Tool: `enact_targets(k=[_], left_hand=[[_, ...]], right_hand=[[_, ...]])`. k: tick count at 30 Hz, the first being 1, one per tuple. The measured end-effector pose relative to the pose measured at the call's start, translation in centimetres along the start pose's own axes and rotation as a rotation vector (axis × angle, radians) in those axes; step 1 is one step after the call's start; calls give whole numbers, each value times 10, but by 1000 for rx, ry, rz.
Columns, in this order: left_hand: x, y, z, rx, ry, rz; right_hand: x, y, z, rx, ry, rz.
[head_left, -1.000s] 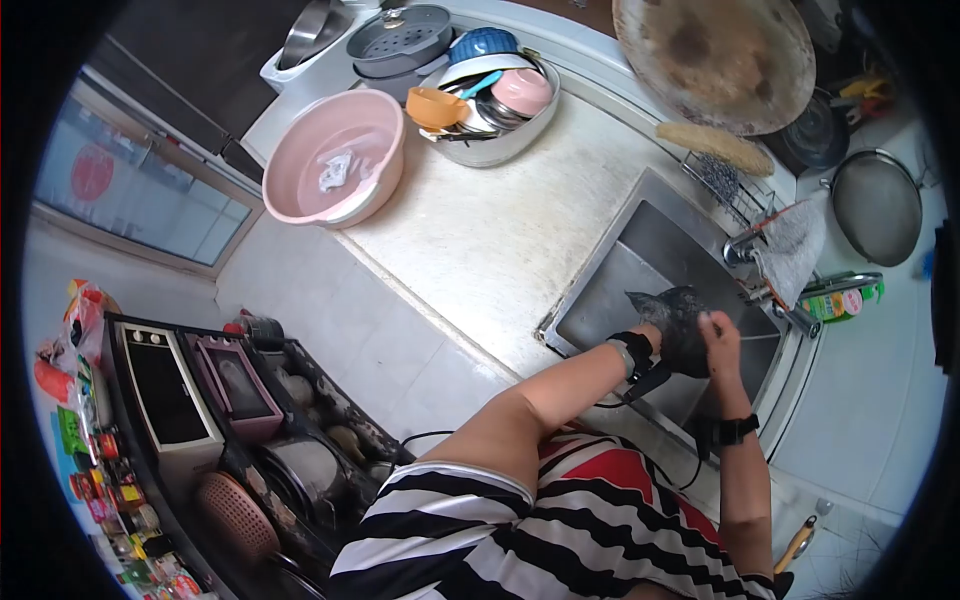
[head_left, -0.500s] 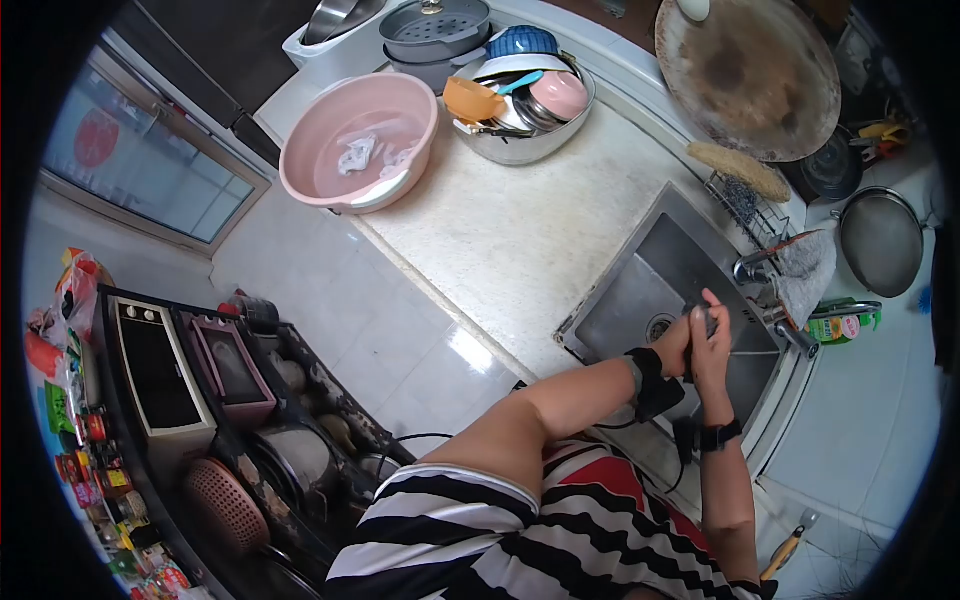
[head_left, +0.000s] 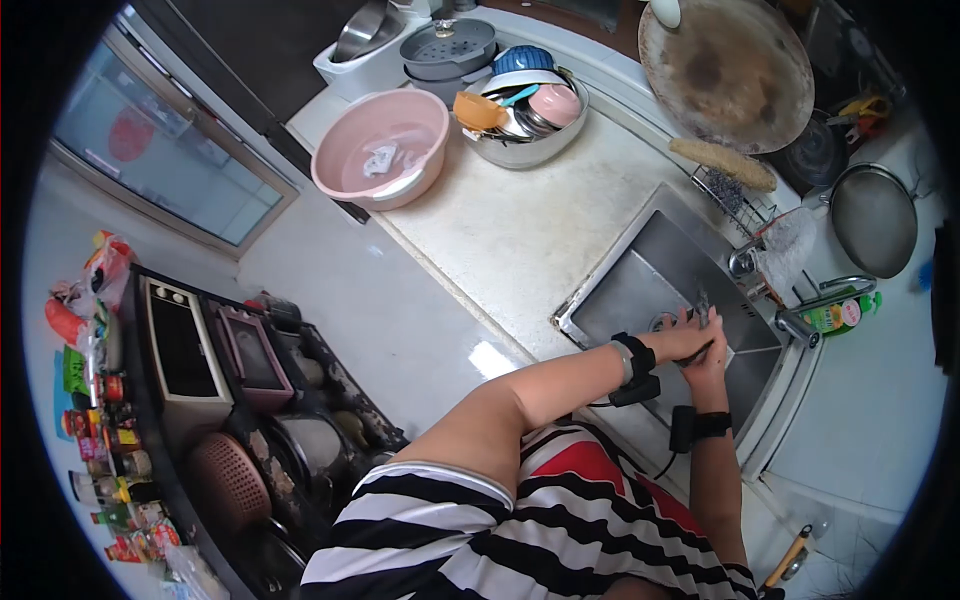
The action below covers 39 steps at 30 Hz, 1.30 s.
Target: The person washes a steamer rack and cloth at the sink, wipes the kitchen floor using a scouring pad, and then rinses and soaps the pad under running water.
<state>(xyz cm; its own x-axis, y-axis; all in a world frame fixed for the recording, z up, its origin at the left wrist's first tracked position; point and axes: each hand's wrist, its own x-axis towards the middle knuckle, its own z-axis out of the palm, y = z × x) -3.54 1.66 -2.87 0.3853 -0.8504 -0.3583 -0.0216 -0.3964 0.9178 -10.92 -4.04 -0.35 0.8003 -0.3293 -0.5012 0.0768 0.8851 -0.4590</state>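
Both my hands are together over the grey metal sink (head_left: 620,290), below the rim and close to the drain. My left hand (head_left: 676,343) reaches in from the left and lies across my right hand (head_left: 709,360), its fingers closed. The fingers of my right hand curl up against the left. Between and just above them shows a small dark thing (head_left: 703,306), too covered to name. Dark bands with boxes sit on both wrists. The faucet (head_left: 800,325) stands right of my hands.
A pink basin (head_left: 330,165) with water and a white cloth stands on the counter (head_left: 480,230). Beside it is a bowl (head_left: 520,152) piled with dishes. A loofah (head_left: 722,165), wire rack and green soap bottle (head_left: 845,314) line the sink's far side. Ovens (head_left: 185,350) stand at left.
My left hand has moved right and over my right hand, and its fingers now overlap it. The whole view has shifted slightly.
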Motion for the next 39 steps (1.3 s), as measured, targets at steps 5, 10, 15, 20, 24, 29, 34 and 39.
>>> enact_targets(k=[5, 10, 15, 20, 24, 29, 34, 39], left_hand=[[-60, 10, -75, -299, 86, -33], [-129, -94, -236, -1068, 418, -76], [-215, -141, -376, -1190, 1253, 78], [-219, -191, -452, -1175, 1309, 236], [-222, -158, -423, -1027, 1416, 162], [-229, -137, -374, -998, 1459, 159], [-246, -122, -311, -1033, 1426, 142], [-247, -100, -237, -1054, 1311, 141]], right_hand=[[-5, -4, -34, 8, 204, 139], [-19, -8, -75, 33, 274, 96], [-33, -18, -57, -49, 362, -2], [-26, -17, -49, -137, 376, -24], [-23, -5, -41, -76, 457, -46], [-12, 0, -42, -96, 412, -21], [-1, -10, -51, -122, 353, 22], [0, -19, -55, -151, 309, 36]])
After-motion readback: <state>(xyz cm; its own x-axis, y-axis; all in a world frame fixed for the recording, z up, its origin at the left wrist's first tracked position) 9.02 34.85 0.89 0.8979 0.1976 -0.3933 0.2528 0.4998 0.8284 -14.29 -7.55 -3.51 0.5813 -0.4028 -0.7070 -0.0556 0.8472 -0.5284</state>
